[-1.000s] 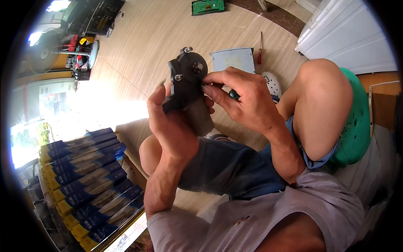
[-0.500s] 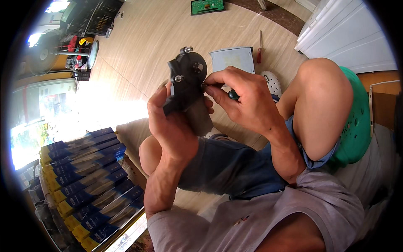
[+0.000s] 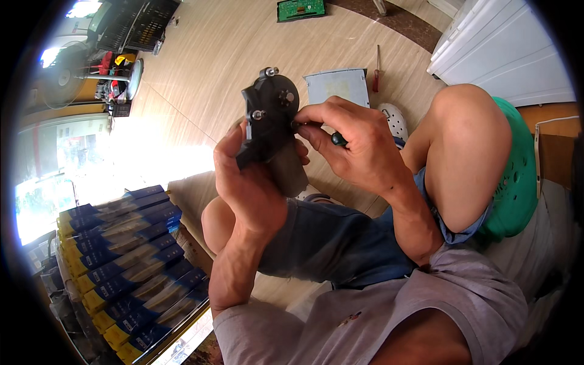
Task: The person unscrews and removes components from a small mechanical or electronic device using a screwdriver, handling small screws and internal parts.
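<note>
My left hand [image 3: 246,185] is closed round a black motor with a round gear housing [image 3: 274,125], held tilted above my lap. Its cylindrical body slants down past my palm, and metal studs and a central shaft show on the upper face. At the housing's right edge, the thumb and forefinger of my right hand [image 3: 359,140] pinch together. Whatever small piece lies between those fingertips is too hidden to name. A dark, rounded handle end of a tool [image 3: 339,139] pokes out from the same hand's curled fingers; the rest of it is covered.
On the floor lie a grey flat panel [image 3: 337,87], a red-handled screwdriver [image 3: 376,76] and a green circuit board [image 3: 301,9]. Blue-and-yellow packages [image 3: 134,261] fill a rack at left. I sit on a green stool [image 3: 517,176]; a fan [image 3: 67,79] stands far left.
The motor has shifted very slightly in my left hand's grip. My right fingertips stay at its edge, almost unmoved.
</note>
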`<state>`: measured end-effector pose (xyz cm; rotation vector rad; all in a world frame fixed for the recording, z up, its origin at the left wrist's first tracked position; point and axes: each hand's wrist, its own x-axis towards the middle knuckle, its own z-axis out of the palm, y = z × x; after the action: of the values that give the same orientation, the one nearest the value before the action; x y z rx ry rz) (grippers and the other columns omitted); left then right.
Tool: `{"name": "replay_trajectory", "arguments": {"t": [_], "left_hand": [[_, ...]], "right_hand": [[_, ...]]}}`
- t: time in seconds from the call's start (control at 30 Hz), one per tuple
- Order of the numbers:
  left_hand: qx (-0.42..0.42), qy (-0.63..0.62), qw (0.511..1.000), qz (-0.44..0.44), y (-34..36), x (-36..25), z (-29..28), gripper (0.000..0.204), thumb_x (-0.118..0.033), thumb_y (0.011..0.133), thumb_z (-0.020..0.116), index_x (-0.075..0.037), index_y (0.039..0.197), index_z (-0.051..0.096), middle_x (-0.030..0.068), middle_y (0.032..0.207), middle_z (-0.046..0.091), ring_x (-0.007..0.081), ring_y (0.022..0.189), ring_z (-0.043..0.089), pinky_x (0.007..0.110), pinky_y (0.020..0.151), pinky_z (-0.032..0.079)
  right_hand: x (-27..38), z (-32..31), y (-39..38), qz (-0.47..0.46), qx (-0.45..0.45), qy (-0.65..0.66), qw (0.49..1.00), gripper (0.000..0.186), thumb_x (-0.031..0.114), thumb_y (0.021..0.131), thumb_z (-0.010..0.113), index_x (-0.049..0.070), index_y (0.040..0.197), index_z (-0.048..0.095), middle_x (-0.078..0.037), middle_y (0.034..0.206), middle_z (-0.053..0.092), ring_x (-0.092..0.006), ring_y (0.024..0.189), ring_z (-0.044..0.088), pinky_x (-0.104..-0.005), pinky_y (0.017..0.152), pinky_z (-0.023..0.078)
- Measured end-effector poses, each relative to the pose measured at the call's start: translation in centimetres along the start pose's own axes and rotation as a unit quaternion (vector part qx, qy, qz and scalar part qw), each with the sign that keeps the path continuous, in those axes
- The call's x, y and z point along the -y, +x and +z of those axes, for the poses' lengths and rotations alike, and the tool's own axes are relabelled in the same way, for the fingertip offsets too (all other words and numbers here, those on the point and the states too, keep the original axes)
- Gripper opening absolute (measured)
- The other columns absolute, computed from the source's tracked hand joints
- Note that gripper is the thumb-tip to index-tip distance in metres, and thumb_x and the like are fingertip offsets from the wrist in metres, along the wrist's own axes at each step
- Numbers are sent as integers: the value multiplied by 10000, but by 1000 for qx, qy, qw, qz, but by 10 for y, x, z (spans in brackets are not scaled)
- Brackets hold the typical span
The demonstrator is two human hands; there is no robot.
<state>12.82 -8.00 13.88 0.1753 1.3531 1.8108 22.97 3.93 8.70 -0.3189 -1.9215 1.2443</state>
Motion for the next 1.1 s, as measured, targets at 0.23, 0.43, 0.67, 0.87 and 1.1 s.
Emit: {"name": "replay_trajectory", "arguments": {"t": [0.23, 0.43, 0.67, 0.87, 1.1], "left_hand": [[-6, 0, 1000, 8, -2, 0, 3, 495, -417, 952, 383, -6, 1159, 565, 150, 989, 657, 254, 778, 637, 378, 701, 520], [3, 1, 1000, 20, -1, 0, 2, 492, -410, 956, 378, -3, 1163, 562, 153, 981, 659, 258, 777, 637, 380, 712, 522], [-7, 3, 1000, 10, -3, 0, 1, 509, -402, 958, 373, 4, 1209, 553, 153, 980, 662, 255, 776, 634, 380, 717, 523], [4, 18, 999, 29, -4, 1, 3, 519, -409, 961, 373, 5, 1218, 551, 150, 976, 664, 245, 778, 633, 378, 719, 522], [1, 9, 1000, 20, -3, 0, 0, 516, -422, 961, 374, -2, 1199, 555, 147, 963, 664, 247, 782, 638, 373, 717, 525]], "right_hand": [[-1, 1, 0, -5, -7, -7, 1000, 162, 3, 843, 731, 41, 995, 690, -88, 845, 670, -250, 740, 679, -340, 622, 521], [2, 0, 0, -2, -7, -20, 1000, 121, 28, 850, 739, 33, 956, 682, -85, 827, 665, -248, 722, 674, -348, 605, 514], [2, 2, 0, 11, -8, -21, 1000, 111, 104, 867, 751, 30, 901, 676, -94, 797, 662, -259, 685, 661, -360, 582, 497], [0, 2, 0, 20, -2, -19, 1000, 133, 131, 868, 759, 31, 895, 676, -96, 800, 674, -255, 686, 665, -354, 584, 498], [4, 5, 2, 41, -24, 28, 998, 178, 146, 866, 768, 32, 981, 695, -89, 851, 706, -203, 688, 660, -313, 575, 489]]}}
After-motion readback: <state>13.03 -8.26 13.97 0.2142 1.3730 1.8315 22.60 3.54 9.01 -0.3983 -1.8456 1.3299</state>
